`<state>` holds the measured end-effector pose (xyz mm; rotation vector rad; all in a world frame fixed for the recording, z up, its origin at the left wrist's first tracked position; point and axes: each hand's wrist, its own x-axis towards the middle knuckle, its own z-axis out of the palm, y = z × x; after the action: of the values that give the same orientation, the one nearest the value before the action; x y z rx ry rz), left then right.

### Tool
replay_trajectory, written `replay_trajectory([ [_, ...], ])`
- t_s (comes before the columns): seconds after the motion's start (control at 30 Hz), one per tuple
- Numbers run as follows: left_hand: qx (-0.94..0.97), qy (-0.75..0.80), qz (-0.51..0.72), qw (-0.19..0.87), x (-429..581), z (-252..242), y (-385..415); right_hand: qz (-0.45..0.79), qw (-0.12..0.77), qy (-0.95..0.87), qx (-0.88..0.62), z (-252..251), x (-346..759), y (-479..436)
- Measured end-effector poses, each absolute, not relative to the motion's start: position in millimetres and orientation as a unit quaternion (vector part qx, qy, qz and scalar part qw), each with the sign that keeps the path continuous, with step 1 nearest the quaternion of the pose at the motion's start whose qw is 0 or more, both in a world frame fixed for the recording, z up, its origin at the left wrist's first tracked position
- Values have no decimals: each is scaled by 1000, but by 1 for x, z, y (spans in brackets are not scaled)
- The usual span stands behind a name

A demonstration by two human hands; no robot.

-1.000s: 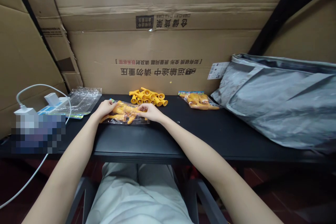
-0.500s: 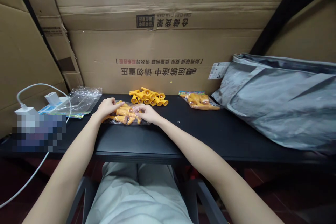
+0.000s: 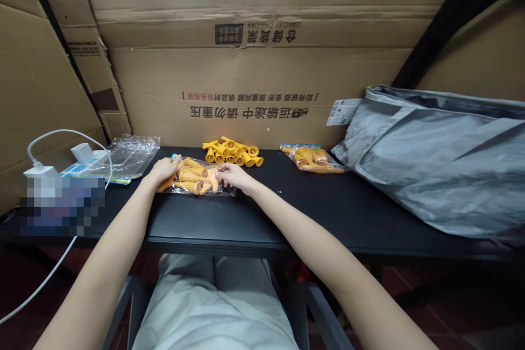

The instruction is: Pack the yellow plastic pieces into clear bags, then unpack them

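A clear plastic bag [image 3: 191,179] of orange, cone-ended plastic pieces lies flat on the black table in front of me. My left hand [image 3: 164,169] grips its left end, with the thumb along the top edge and the other fingers partly hidden. At the bag's right end, my right hand [image 3: 237,176] has its fingers bent in and closed on the plastic. Just behind the bag is a loose pile of yellow-orange horn-shaped pieces [image 3: 233,152], their flared ends mostly facing me.
Another filled bag [image 3: 314,159] lies to the right, beside a large grey fabric bag [image 3: 443,164]. At left are flat clear packaging [image 3: 133,153], a power strip [image 3: 88,159] and a charger with a white cable [image 3: 110,167]. Cardboard [image 3: 254,71] walls the back.
Both hands have drawn slightly apart, toward the bag's two ends, uncovering more of the orange pieces. The bag stays in nearly the same place; the loose pile is unchanged.
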<state>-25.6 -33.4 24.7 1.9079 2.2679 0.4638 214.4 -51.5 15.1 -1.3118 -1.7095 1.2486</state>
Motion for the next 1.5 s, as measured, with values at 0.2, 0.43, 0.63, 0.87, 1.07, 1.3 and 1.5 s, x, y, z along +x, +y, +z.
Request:
replay_trajectory([
  [0.2, 631, 753, 167, 85, -28, 22, -30, 662, 345, -532, -400, 13, 207, -54],
  [0.43, 630, 749, 203, 42, -25, 25, -35, 683, 347, -524, -371, 12, 203, -58],
  [0.63, 619, 758, 204, -11, -14, 30, -46, 606, 357, -560, -438, 8, 202, -55],
  [0.87, 672, 700, 240, -16, -24, 21, -38, 607, 366, -558, -431, 27, 218, -50],
  [1.07, 758, 591, 266, 70, -18, 19, -33, 605, 304, -621, -395, 35, 222, -56],
  [1.3, 744, 616, 247, 82, -11, 25, -37, 444, 339, -680, -474, 39, 231, -48],
  [1.5, 720, 586, 305, 212, -8, 27, -43, 111, 266, -761, -582, 45, 249, -43],
])
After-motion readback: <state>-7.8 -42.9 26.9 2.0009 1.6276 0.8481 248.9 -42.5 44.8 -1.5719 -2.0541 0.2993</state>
